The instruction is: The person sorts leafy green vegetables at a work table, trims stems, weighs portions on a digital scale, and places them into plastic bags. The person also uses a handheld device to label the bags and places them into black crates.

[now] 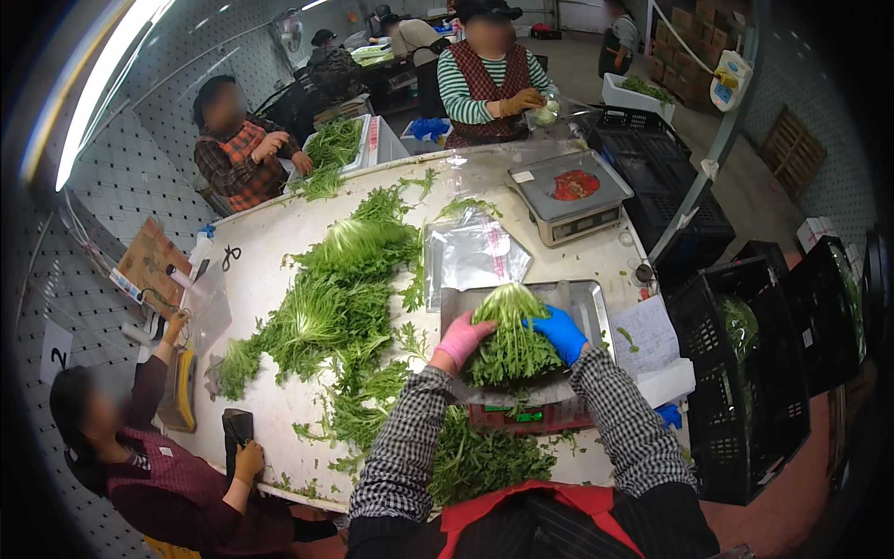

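Note:
Between my two gloved hands is a bunch of frilly leafy greens (513,342), its pale root end pointing away from me. My left hand (466,337), in a pink glove, grips its left side. On the right side, my right hand (561,334) in a blue glove holds it too. The bunch is over the metal pan (597,300) of a digital scale; whether it rests on the pan I cannot tell. Green digits glow on the scale's red front (531,417). Clear plastic bags (475,251) lie just beyond the pan.
Heaped greens (328,307) cover the table's middle, and more leaves (489,458) lie before me. Another scale (569,192) stands at the far right. Written paper (646,335) is at my right, beside black crates (733,391). Co-workers stand left (160,461) and across (489,91).

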Available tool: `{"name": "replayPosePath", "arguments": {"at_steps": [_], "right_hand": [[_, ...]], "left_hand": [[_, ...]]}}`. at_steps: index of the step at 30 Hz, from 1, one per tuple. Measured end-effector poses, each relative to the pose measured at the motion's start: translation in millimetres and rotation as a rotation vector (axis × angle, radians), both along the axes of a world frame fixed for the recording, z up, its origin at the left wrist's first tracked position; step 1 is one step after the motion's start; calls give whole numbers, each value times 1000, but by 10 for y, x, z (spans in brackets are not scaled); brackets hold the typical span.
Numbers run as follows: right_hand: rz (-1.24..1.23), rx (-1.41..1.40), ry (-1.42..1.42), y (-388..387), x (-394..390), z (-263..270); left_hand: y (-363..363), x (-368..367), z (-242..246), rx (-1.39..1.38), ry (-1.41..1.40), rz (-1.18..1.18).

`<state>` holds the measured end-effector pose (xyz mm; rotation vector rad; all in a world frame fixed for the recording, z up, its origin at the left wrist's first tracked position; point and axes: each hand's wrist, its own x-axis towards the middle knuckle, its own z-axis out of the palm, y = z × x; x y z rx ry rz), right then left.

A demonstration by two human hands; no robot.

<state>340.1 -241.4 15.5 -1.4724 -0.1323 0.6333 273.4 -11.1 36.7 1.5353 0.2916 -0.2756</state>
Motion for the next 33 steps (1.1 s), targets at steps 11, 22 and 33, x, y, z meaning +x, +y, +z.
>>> {"name": "replayPosePath", "arguments": {"at_steps": [11,22,33], "right_hand": [[-87,-56,-275,-72,6,-365],[-64,-120,-287,-76,-55,-277],[-56,-176,-301,-81,-72,-207]], "left_hand": [[-107,-31,-117,380,-87,59],[-348,-578,526,1107,-849,104],[-897,-1263,4,1299,-429,-458]]}}
